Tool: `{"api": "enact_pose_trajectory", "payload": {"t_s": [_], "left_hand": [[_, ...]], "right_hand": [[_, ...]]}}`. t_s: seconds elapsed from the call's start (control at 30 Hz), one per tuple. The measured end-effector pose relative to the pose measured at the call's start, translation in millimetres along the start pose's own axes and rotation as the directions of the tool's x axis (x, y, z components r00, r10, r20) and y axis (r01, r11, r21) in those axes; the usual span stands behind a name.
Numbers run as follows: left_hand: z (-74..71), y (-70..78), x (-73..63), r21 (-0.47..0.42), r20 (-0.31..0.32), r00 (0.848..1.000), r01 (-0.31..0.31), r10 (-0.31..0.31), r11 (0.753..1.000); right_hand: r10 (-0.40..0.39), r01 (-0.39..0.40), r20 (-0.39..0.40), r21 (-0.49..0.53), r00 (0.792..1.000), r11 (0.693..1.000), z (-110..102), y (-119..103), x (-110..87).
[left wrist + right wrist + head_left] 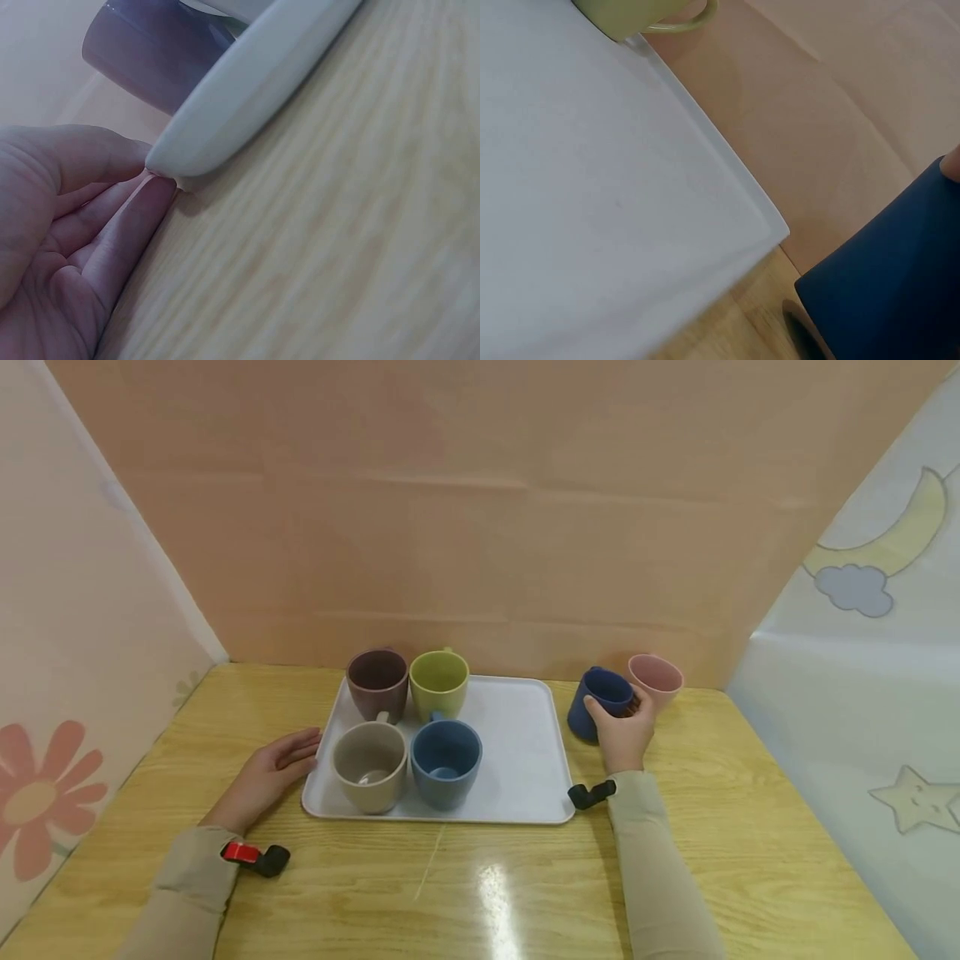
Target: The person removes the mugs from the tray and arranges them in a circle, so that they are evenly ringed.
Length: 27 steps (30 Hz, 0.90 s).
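Observation:
My right hand (628,735) grips a dark blue mug (587,714) by its rim, just right of the white tray (521,752). In the right wrist view the mug (892,277) has its base near the tray's corner, with a dark shadow beside it on the table. My left hand (266,777) lies at the tray's left edge, fingers extended. In the left wrist view its fingertips (161,187) touch the tray's rim (225,112). On the tray stand a purple mug (377,689), a green mug (438,689), a beige mug (367,777) and a lighter blue mug (444,772).
A pink mug (660,681) stands behind my right hand, next to the dark blue one. The wooden table (375,893) meets an orange-brown backdrop (480,543) behind the tray. Decorated panels rise on the left (45,610) and the right (847,677).

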<state>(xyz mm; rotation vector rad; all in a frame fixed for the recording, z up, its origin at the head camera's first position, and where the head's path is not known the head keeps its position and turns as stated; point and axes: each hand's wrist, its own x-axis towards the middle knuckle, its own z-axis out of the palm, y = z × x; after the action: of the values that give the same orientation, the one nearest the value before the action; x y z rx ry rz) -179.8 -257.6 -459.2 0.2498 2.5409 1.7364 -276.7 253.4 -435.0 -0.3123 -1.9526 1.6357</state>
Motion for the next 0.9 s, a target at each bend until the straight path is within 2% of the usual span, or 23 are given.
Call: {"api": "enact_pose_trajectory", "payload": {"t_s": [0.43, 0.57, 0.7, 0.83, 0.9], "left_hand": [[-1.7, -0.6, 0.0, 0.019, 0.005, 1.000, 0.015, -0.015, 1.000], [-0.9, 0.7, 0.7, 0.020, 0.008, 1.000, 0.012, -0.012, 1.000], [-1.0, 1.7, 0.3, 0.022, 0.012, 1.000, 0.009, -0.009, 1.000], [-0.8, 2.2, -1.1, 0.019, 0.009, 1.000, 0.003, -0.003, 1.000], [-0.5, 2.2, -1.4, 0.019, 0.006, 1.000, 0.001, -0.001, 1.000]], "right_hand": [[-0.006, 0.006, -0.002, -0.040, 1.000, 0.999, -2.8, 6.5, 3.6], [-0.044, 0.050, 0.068, -0.096, 0.997, 0.994, -9.7, 5.5, 7.2], [-0.056, 0.095, 0.185, -0.213, 0.981, 0.972, -19.6, -2.4, 11.1], [0.004, 0.084, 0.269, -0.316, 0.963, 0.945, -26.5, -16.9, 13.2], [0.027, 0.073, 0.290, -0.330, 0.957, 0.941, -28.2, -23.8, 13.4]]}}
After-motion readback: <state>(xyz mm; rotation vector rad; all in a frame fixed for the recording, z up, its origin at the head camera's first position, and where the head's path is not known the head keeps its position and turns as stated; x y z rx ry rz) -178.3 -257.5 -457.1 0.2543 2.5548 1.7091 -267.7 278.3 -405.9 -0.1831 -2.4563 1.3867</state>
